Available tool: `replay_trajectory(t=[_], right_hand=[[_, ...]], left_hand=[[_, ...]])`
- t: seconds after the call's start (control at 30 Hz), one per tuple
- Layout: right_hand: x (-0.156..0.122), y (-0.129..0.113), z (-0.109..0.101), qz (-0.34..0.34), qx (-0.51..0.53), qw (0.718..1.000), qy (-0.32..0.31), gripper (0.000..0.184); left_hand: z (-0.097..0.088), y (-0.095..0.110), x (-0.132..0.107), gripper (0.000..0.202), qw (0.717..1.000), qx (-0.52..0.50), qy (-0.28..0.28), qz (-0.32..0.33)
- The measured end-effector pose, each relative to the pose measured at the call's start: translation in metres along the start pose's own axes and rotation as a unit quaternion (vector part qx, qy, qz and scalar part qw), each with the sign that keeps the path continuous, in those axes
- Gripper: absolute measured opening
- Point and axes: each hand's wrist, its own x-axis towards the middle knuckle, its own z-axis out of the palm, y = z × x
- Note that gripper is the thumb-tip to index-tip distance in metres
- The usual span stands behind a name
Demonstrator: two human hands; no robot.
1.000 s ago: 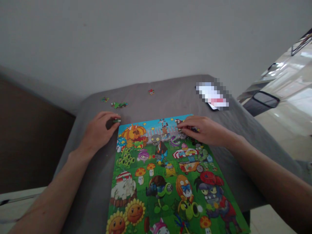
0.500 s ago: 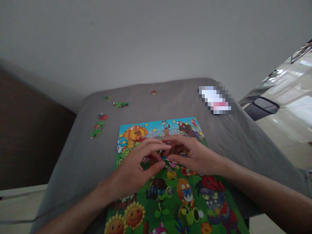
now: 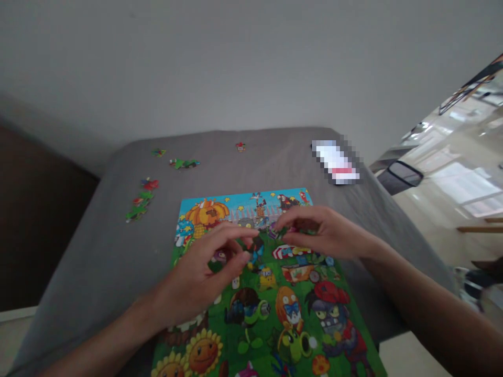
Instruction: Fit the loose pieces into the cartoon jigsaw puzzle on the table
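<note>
While the jigsaw puzzle [image 3: 259, 283] lies flat on the grey desk [image 3: 98, 262], the left hand [image 3: 204, 272] and right hand [image 3: 318, 235] hover above its upper middle, fingers curled, possibly pinching a piece; blur prevents confirmation.

Glossy printed cardboard puzzle [image 3: 271, 293] lies on matt grey cloth [image 3: 98, 262].
</note>
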Motion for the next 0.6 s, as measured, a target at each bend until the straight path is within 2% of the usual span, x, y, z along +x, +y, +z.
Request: replay_trajectory(t=[0.1,0.2,0.3,0.43,0.6], right_hand=[[-0.003,0.005,-0.022,0.073,0.073,0.993,0.052,0.021],[-0.003,0.009,-0.031,0.099,0.048,0.993,0.039,0.022],[-0.001,0.011,-0.027,0.092,-0.006,0.996,0.010,0.025],[0.000,0.014,-0.019,0.101,-0.006,0.994,-0.033,0.019],[0.002,0.017,-0.020,0.075,-0.109,0.991,-0.030,0.015]], left_hand=[[-0.012,-0.004,0.002,0.025,0.999,0.039,0.029,0.005],[-0.019,-0.009,0.003,0.021,0.996,0.076,0.037,0.010],[-0.022,-0.013,0.003,0.021,0.993,0.113,0.025,0.028],[-0.020,-0.013,0.003,0.023,0.988,0.142,-0.028,0.059],[-0.019,-0.014,0.003,0.027,0.982,0.157,-0.070,0.083]])
